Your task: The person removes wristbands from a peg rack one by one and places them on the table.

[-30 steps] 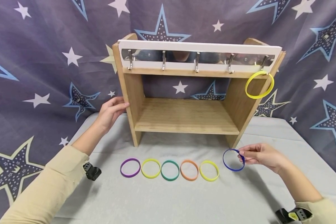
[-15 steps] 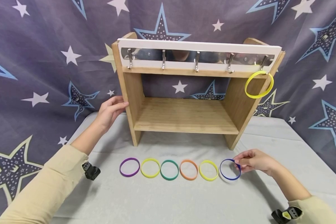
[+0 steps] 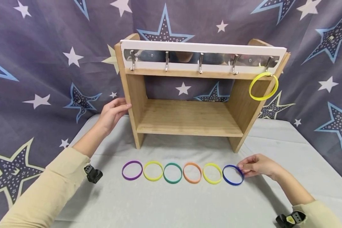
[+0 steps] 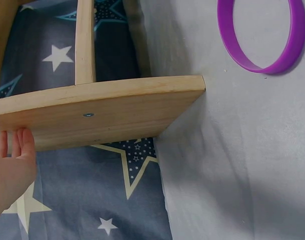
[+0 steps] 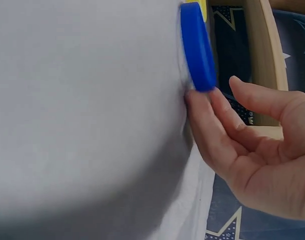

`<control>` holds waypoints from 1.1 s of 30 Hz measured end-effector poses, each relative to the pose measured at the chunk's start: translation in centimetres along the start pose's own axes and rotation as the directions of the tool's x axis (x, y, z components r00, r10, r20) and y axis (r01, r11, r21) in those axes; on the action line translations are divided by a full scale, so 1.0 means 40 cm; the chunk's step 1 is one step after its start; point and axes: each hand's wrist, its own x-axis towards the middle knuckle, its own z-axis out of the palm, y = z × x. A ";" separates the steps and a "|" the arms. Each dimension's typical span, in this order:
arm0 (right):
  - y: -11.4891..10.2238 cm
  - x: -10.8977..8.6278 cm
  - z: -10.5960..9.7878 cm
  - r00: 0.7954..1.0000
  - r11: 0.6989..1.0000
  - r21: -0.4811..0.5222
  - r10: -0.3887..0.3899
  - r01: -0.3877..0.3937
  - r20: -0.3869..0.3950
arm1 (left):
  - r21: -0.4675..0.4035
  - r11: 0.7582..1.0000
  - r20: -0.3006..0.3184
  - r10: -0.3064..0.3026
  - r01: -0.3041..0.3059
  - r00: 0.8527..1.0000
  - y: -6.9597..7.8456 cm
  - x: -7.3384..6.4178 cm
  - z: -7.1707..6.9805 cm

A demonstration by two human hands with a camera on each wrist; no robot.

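Observation:
My left hand rests its fingertips against the outer face of the wooden shelf's left side panel, fingers fairly straight. On the table, a blue wristband lies flat at the right end of a row. Right at its edge is my right hand; in the right wrist view the thumb stands apart from the fingers and the fingertips touch the blue band's near end. Left of it in the row lie a yellow wristband, an orange one, a green one, another yellow one and a purple one.
Behind the row stands the wooden shelf, with a white and metal hook rail along its top front. A yellow wristband hangs on the rightmost hook. A star-patterned curtain closes off the back.
My right hand has brought the blue wristband left and down onto the table beside the yellow one, and its thumb has come off the band. My left hand has stayed at the shelf.

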 end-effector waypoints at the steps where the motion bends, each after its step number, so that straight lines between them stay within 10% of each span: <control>1: -0.002 -0.002 -0.003 1.000 1.000 -0.002 0.000 0.000 -0.002 | 0.001 1.000 0.001 0.002 -0.002 1.000 -0.001 0.000 0.000; 20: -0.071 -0.034 -0.084 0.982 0.986 0.004 -0.166 0.166 -0.086 | -0.022 0.999 0.008 0.031 -0.031 0.999 -0.007 0.000 0.004; 33: -0.157 -0.049 -0.131 0.883 0.881 0.119 -0.435 0.458 -0.175 | -0.010 1.000 0.007 0.022 -0.022 1.000 -0.009 0.003 0.001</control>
